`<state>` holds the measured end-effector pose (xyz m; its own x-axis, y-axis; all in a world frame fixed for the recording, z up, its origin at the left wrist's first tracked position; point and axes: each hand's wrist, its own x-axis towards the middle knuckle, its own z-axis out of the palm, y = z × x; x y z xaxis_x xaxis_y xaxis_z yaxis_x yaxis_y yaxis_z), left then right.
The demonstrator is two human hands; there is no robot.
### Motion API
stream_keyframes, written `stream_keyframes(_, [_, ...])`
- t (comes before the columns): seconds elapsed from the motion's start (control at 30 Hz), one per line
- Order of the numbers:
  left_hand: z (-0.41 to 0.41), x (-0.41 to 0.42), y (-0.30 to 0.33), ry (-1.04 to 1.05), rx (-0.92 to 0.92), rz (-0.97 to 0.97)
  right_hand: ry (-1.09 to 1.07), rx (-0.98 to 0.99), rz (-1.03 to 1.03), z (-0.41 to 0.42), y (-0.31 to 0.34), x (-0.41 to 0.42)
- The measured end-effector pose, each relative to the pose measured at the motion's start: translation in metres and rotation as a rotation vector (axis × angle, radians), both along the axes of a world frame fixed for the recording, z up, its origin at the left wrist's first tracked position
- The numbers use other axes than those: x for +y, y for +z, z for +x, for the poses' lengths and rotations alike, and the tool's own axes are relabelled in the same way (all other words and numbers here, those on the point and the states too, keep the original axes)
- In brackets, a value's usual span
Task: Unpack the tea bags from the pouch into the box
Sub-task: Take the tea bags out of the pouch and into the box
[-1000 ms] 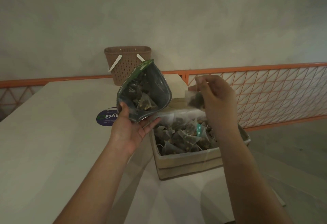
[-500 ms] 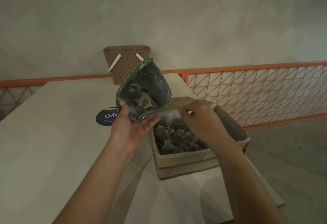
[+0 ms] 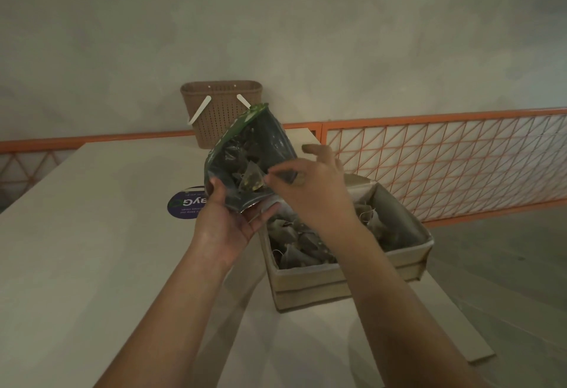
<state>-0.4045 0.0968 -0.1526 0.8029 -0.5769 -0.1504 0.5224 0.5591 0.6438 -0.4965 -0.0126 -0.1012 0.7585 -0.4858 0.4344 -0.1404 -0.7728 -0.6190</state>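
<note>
Furthest left on the table [image 3: 76,249] I see a round purple sticker [image 3: 187,205], partly hidden behind my left hand [image 3: 228,225]. That hand cradles the pouch [image 3: 248,160] from below, thumb up against the near face and fingers curled under the bottom seam, so the mouth gapes toward me and stands tilted up. Behind the pouch a brown perforated basket [image 3: 221,111] sits at the table's far edge against the wall.

Inside the pouch a pale pyramid tea bag [image 3: 252,180] lies nearest the opening, with more dark ones heaped behind it. I judge these bags nearly weightless, soft and easily crushed, their strings liable to snag on neighbours; a light pinch at a top corner should lift one cleanly. The pouch film looks slick and floppy, so the supporting palm has to stay beneath it.

My right hand [image 3: 310,185] reaches across into the mouth, thumb and forefinger drawn close together at the pale bag's edge, remaining fingers spread loosely. Whether it actually has the bag pinched I cannot tell.

Just right and below, the box [image 3: 352,277] is open, already holding many bags, with room on its right side. It stands near the table's right edge, with an orange mesh railing [image 3: 445,157] beyond.
</note>
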Motion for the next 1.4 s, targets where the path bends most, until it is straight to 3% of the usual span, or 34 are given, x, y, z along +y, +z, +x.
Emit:
stream_keyframes(0.13, [-0.006, -0.001, 0.001, 0.036, 0.007, 0.01, -0.172, 0.257, -0.178, 0.021, -0.005, 0.01])
stream_keyframes(0.3, [-0.005, 0.0, 0.0, 0.047, -0.003, 0.026, -0.247, 0.104, -0.229, 0.033, -0.017, 0.016])
stream_keyframes(0.53, [0.002, -0.001, -0.004, -0.017, -0.006, -0.009, -0.077, -0.416, 0.117, 0.01, -0.008, -0.003])
stream_keyframes(0.73, [0.006, -0.002, -0.005, -0.024, 0.011, -0.048, 0.015, -0.522, 0.522, -0.026, 0.01, -0.018])
stream_keyframes(0.8, [0.005, -0.002, -0.006, -0.019, 0.007, -0.037, -0.021, -0.461, 0.487, -0.03, 0.006, -0.027])
stream_keyframes(0.93, [0.003, -0.003, -0.004, -0.007, 0.02, -0.026, -0.072, -0.096, 0.313, -0.027, -0.014, -0.045])
stream_keyframes(1.1, [0.0, -0.003, -0.002, -0.005, 0.023, -0.03, -0.196, 0.282, -0.08, -0.027, -0.03, -0.048])
stream_keyframes(1.2, [0.0, -0.002, -0.002, -0.002, 0.026, -0.026, -0.045, 0.301, -0.006, -0.027, -0.032, -0.047])
stream_keyframes(1.27, [0.0, -0.002, -0.003, 0.001, 0.026, -0.024, 0.077, 0.421, -0.007, -0.027, -0.035, -0.046])
stream_keyframes(1.33, [0.0, -0.002, -0.003, 0.006, 0.018, -0.019, 0.079, 0.587, -0.083, -0.026, -0.034, -0.045])
stream_keyframes(1.4, [0.0, -0.002, -0.003, 0.0, 0.017, -0.022, 0.021, 0.579, -0.157, -0.022, -0.029, -0.046])
